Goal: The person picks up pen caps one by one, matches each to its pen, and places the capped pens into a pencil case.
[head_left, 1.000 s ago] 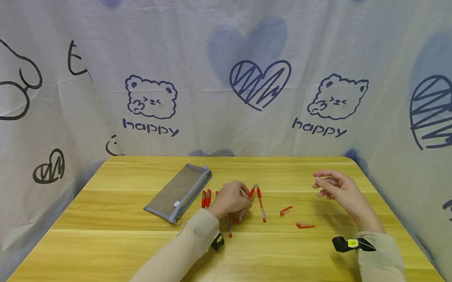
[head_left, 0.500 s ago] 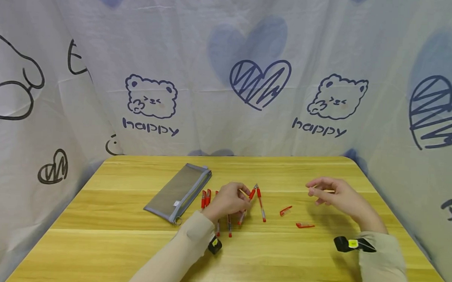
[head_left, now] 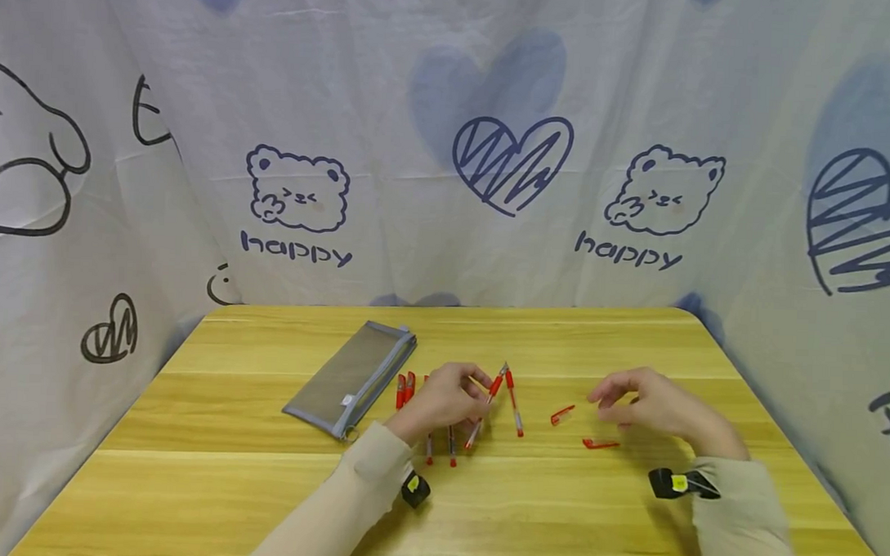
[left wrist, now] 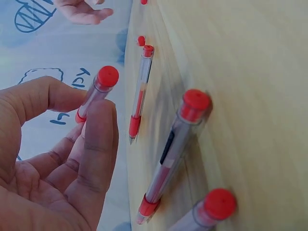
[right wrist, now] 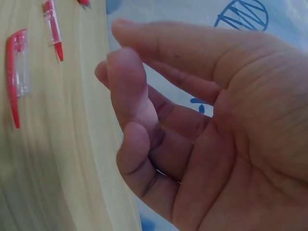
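Observation:
My left hand pinches an uncapped red gel pen between thumb and fingers, its tip pointing up and away. Just right of it, another uncapped pen lies on the table. More red pens lie under and beside the left hand, partly hidden by it in the head view. My right hand, fingers loosely bent and holding nothing, hovers over the right side. Near its fingertips lie two red pen caps: one farther back, one closer.
A grey mesh zip pouch lies at the left of the wooden table. Two red pen tops show between the pouch and my left hand. A printed curtain stands behind the table.
The right hand has come down and left toward the caps. My left hand has shifted slightly, and the lower end of its pen has swung a little toward me.

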{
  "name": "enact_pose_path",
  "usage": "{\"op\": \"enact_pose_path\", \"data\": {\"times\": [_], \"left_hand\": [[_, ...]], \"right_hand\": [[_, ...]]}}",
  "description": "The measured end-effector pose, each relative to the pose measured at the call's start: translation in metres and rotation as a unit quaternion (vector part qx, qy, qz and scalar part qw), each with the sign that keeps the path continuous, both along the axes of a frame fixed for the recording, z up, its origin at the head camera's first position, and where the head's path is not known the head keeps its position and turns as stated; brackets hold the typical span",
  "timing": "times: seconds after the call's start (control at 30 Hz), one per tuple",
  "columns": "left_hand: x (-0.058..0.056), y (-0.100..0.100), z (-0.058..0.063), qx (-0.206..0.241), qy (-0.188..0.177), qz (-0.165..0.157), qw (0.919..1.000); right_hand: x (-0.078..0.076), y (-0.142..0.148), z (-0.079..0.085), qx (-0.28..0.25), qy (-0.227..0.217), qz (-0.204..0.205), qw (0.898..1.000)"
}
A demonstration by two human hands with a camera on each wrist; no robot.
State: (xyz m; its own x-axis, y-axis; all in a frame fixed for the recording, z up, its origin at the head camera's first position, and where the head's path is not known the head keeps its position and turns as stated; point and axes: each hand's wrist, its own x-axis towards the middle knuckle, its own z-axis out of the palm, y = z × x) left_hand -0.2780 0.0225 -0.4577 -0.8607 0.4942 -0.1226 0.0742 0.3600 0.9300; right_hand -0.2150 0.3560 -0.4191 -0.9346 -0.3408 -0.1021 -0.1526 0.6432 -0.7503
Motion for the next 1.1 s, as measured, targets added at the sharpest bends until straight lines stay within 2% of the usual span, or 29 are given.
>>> {"op": "enact_pose_path", "data": {"times": [0.2, 0.63, 0.93, 1.1], "left_hand": [[0.002, -0.004, 0.001, 0.019, -0.033, -0.011, 0.9992], [0.006, -0.014, 0.003, 0.029, -0.049, -0.033, 0.9978], [0.006, -0.021, 0.003, 0.038, -0.062, -0.036, 0.9967], [0.005, -0.023, 0.002, 0.038, -0.058, -0.038, 0.9969]], "right_hand": [[-0.003, -0.004, -0.004, 0.000, -0.023, 0.026, 0.999], [-0.003, -0.015, -0.012, 0.055, 0.001, 0.049, 0.997], [-0.003, -0.022, -0.017, 0.050, -0.038, 0.028, 0.998], [-0.002, -0.024, -0.019, 0.043, -0.042, 0.020, 0.998]]}}
